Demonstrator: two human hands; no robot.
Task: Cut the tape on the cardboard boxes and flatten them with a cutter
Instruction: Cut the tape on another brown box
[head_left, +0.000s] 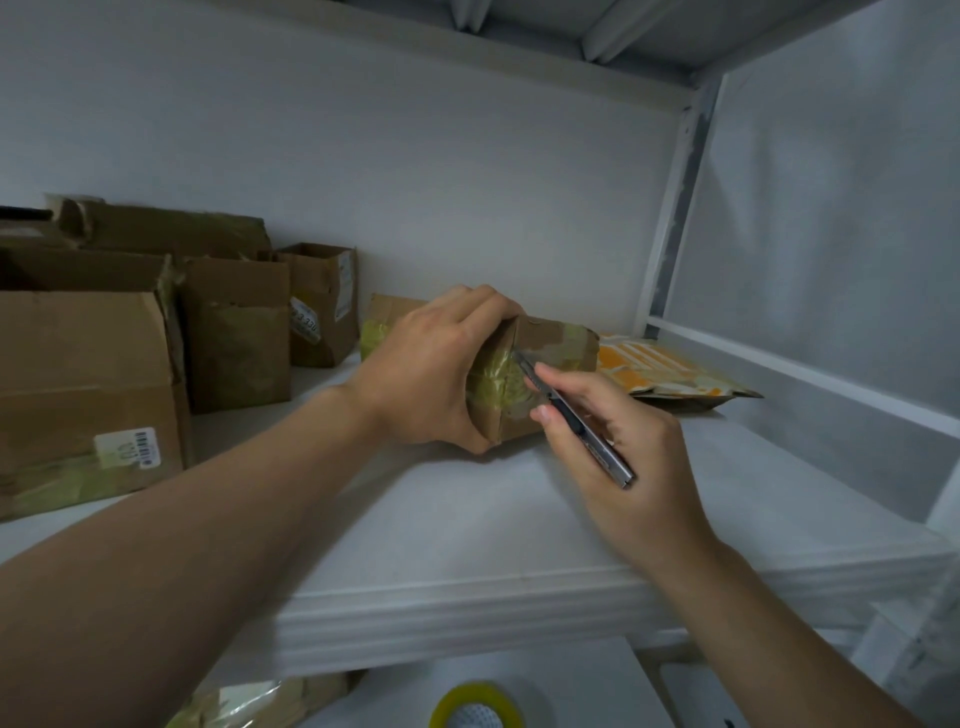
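Note:
A small taped cardboard box (550, 345) lies on the white shelf (467, 519). My left hand (431, 369) grips its near end from the left and over the top. My right hand (623, 457) holds a slim grey cutter (582, 421) like a pen. The cutter's blade tip touches the yellowish tape on the end face of the box, near its upper edge. My left hand hides part of the box.
Several open and taped cardboard boxes (88, 395) stand at the shelf's left and back. Flattened orange-and-white packaging (670, 371) lies to the right, behind the small box. A roll of yellow tape (475, 709) sits on the surface below. Shelf posts rise at the right.

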